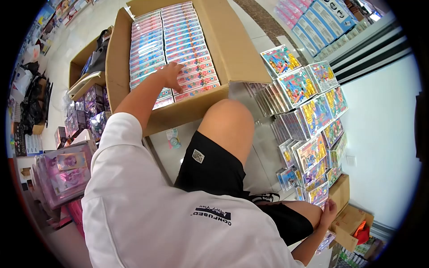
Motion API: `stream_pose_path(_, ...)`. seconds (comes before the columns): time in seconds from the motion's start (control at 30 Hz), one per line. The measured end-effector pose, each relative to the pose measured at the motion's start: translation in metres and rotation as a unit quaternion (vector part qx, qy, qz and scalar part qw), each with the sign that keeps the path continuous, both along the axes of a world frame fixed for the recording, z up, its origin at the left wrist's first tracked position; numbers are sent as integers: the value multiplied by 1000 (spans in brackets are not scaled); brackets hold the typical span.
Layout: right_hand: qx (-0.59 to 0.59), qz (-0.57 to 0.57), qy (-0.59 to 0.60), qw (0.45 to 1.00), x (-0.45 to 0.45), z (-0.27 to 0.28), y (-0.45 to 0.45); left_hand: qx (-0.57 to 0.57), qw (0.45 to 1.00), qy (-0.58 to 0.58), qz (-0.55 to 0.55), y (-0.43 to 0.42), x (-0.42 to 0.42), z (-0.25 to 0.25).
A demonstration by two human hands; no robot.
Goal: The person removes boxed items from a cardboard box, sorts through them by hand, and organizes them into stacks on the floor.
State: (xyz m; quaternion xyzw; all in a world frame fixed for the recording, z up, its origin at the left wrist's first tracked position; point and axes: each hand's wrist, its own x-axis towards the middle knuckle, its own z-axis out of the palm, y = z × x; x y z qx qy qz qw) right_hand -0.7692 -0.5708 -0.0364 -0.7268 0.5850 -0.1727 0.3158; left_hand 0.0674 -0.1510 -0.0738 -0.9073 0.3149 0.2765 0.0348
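My left hand (172,77) reaches into a large open cardboard carton (156,119). Its fingers are spread over the near part of two rows of thin, shrink-wrapped boxes (192,69), touching or just above their edges; I cannot tell which. Low on the right, my right hand (329,211) has its fingers curled at the corner of a flat illustrated box (318,195), which seems pinched there. That box is at the near end of tall stacks of similar colourful boxes (315,111) along the white wall. Part of the right hand's grip is hidden.
My bent knee (228,127) presses close to the carton. Left of it stand purple boxes (94,100), pink clear packages (67,172) and another open carton (80,60). At lower right is a small carton (351,223) with something red in it. Blue boxes (324,20) stand at upper right.
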Motion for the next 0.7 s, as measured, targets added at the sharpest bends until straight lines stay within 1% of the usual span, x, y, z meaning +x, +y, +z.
stream_pose_path(0.03,-55,18,1,998,21,4,0,3,1000,-7,-10,-1,-1,-3)
stream_pose_path(0.1,-95,40,-53,993,122,28,13,10,999,-21,-29,-6,-9,-2)
stream_pose_path(0.17,-96,157,-157,970,262,76,57,46,999,-16,-10,-15,-16,-6)
stream_pose_path(0.2,-68,191,-211,956,320,87,77,62,998,-17,-3,-19,-22,0)
stream_pose_path(0.23,-103,299,-179,932,377,107,96,75,997,-18,6,-21,-25,0)
stream_pose_path(0.27,-98,406,-201,886,430,121,116,82,997,-12,4,-21,-23,-8)
stream_pose_path(0.3,-89,463,-193,860,484,138,142,77,997,-9,5,-19,-22,-10)
stream_pose_path(0.33,-33,510,-206,834,531,144,167,71,997,-7,7,-19,-25,-8)
stream_pose_path(0.37,4,550,-182,815,573,137,182,65,998,-3,8,-17,-28,-5)
stream_pose_path(0.4,6,614,-194,765,616,121,195,60,998,-8,-9,-15,-30,-3)
stream_pose_path(0.47,53,660,-92,744,685,87,218,60,997,4,-39,-15,-43,5)
stream_pose_path(0.53,12,657,50,752,736,31,226,65,996,2,-66,-15,-60,0)
stream_pose_path(0.6,-1,650,291,702,775,20,235,80,994,-12,-73,-14,-76,-6)
stream_pose_path(0.7,48,612,308,727,812,-2,237,89,993,-32,-65,-17,-80,-10)
